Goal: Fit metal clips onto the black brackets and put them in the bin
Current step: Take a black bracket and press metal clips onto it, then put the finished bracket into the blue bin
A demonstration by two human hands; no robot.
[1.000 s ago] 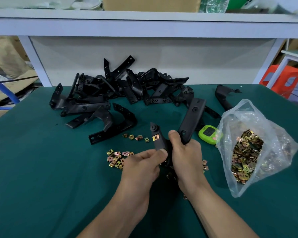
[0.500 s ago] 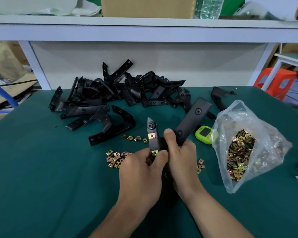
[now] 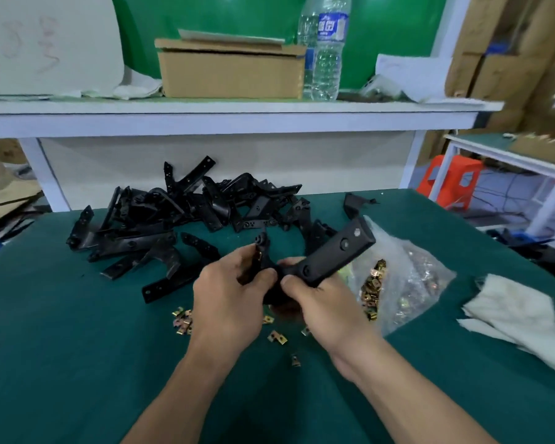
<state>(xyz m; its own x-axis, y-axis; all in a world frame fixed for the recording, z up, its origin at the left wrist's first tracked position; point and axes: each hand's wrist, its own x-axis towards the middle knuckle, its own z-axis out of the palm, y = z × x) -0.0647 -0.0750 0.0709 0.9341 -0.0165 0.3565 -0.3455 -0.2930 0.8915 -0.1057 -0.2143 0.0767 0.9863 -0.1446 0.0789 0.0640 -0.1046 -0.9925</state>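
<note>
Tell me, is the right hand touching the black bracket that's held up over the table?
Touching. The head view shows the right hand gripping the black bracket, with its thumb pressed on the bracket's long flat arm.

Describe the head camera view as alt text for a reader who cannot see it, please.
The left hand and right hand grip one black bracket above a green table. A pile of brackets lies behind, loose metal clips lie scattered beneath the hands, and a clear bag of clips sits at right.
</note>
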